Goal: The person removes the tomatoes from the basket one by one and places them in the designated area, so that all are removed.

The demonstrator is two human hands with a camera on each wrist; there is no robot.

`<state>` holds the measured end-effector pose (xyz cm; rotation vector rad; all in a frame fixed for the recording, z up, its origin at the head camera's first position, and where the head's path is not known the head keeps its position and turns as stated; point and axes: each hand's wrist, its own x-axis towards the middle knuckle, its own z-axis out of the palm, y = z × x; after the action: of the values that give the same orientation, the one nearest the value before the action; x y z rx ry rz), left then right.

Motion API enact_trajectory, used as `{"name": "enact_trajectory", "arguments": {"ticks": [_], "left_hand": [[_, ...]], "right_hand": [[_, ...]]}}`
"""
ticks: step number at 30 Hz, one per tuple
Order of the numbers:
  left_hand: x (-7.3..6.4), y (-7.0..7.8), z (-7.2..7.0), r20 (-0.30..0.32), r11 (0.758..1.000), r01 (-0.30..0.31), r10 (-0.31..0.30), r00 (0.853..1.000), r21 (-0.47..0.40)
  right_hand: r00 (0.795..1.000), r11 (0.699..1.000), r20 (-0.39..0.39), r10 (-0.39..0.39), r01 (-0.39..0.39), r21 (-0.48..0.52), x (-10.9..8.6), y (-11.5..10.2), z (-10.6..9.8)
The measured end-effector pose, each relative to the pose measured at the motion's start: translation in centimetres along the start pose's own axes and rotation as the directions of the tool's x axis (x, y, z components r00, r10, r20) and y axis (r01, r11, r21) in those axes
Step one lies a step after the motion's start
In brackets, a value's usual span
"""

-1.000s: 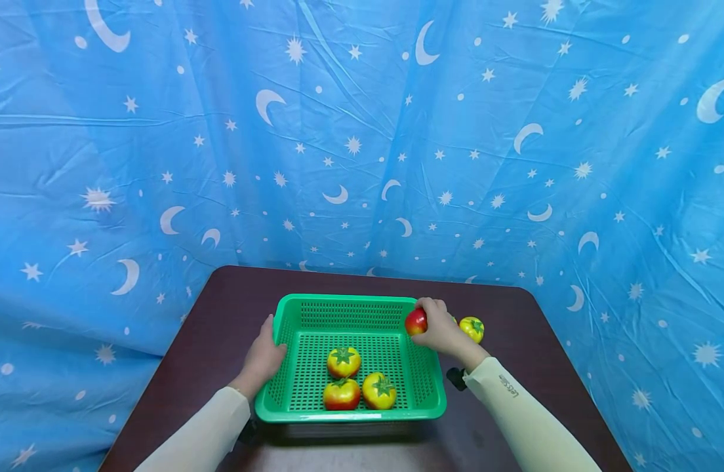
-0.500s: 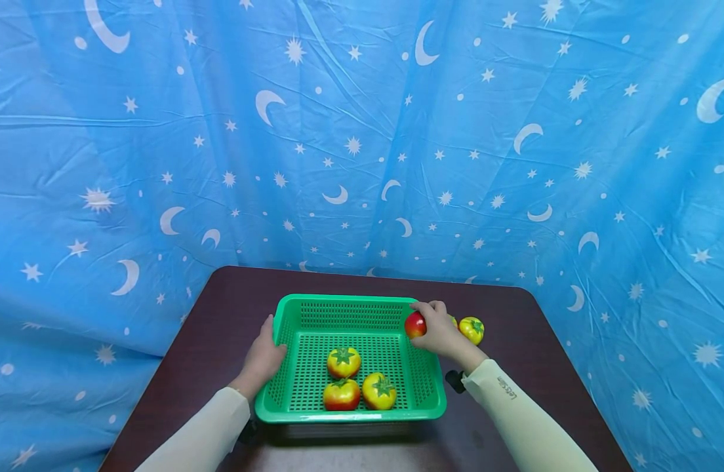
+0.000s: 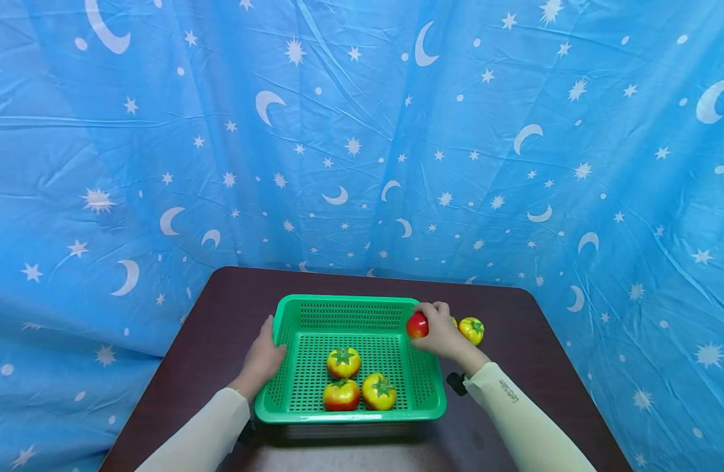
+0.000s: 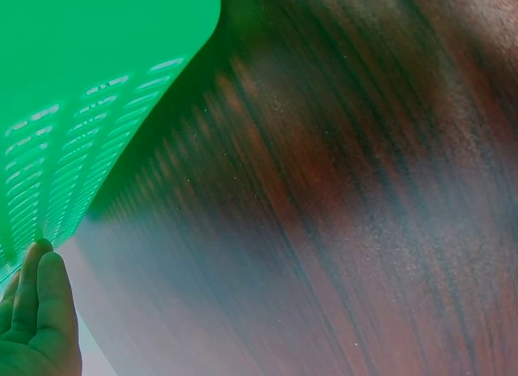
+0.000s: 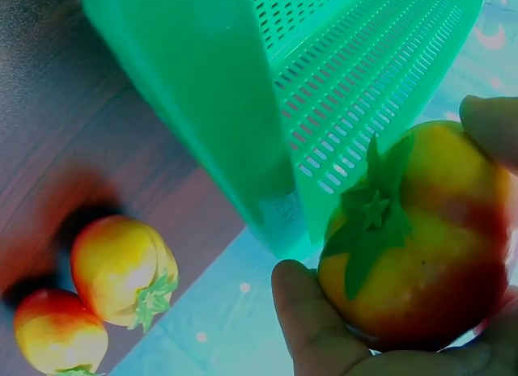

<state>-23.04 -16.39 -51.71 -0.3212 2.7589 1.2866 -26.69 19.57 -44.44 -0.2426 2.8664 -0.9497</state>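
My right hand point(image 3: 446, 335) grips a red and yellow tomato point(image 3: 417, 326) above the right side of a green plastic basket point(image 3: 350, 417). In the right wrist view, the thumb and fingers clasp that tomato, whose green star-shaped calyx faces the camera. My left hand point(image 3: 264, 359) holds the basket's left rim, thumb over the inner side and fingers outside. The left wrist view shows its fingertips point(image 4: 55, 287) along the slotted outer wall. Inside the basket, a tomato point(image 3: 343, 362) lies behind two others, a redder one point(image 3: 341, 395) and a yellower one point(image 3: 379, 391).
Two tomatoes lie on the table right of the basket: one point(image 3: 471, 330) shows fully, the other point(image 3: 454, 322) is mostly behind my right hand. The dark brown table point(image 3: 515, 373) has rounded far corners. A blue curtain point(image 3: 362, 131) with moons and stars hangs behind it.
My right hand and its tomato shift only slightly, staying over the basket's right rim. My left hand, the basket and the other tomatoes stay put.
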Motion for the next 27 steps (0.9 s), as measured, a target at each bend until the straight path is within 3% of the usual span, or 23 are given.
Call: {"name": "enact_trajectory", "arguments": {"ticks": [27], "left_hand": [[0.2, 0.0, 0.1, -0.012, 1.000, -0.004, 0.005, 1.000, 0.025]], "right_hand": [[0.992, 0.998, -0.117, 0.052, -0.048, 0.034, -1.3, 3.0, -1.7]]}}
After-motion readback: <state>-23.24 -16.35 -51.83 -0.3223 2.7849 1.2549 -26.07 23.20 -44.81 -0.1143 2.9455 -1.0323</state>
